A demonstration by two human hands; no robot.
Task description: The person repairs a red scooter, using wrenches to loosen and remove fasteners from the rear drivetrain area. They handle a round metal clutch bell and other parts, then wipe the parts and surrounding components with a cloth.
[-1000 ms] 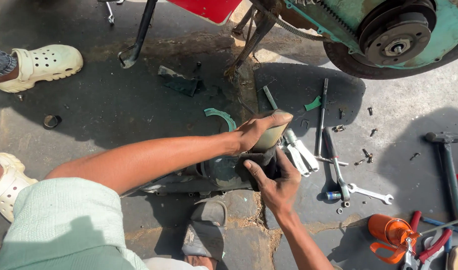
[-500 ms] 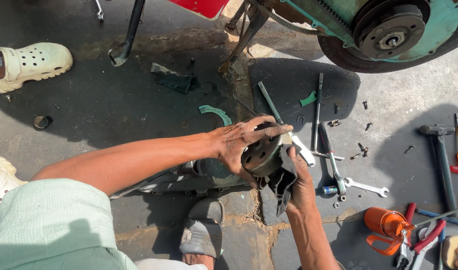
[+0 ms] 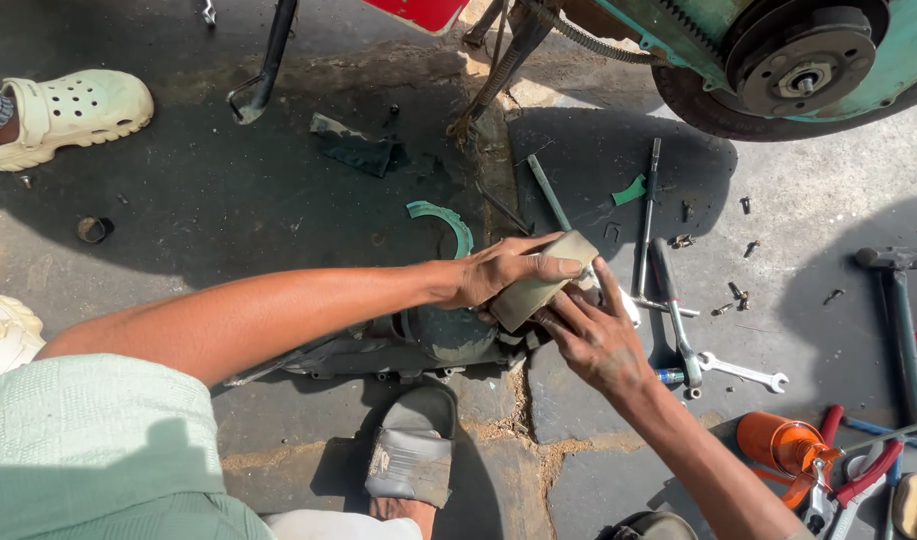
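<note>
Low over the stained concrete floor (image 3: 228, 220), I see my left hand (image 3: 498, 272) clamped over the top of a dull grey-tan rectangular metal block (image 3: 540, 283), fingers curled along its upper edge. My right hand (image 3: 593, 335) meets it from below, thumb up against the block's far end and fingers pressed to its underside, so the block sits tilted between both grips. Just beneath them lies a dark greasy engine cover casing (image 3: 418, 345). Beside my right hand, a silver open-end spanner (image 3: 743, 372) rests near a long black-handled screwdriver (image 3: 673, 300).
</note>
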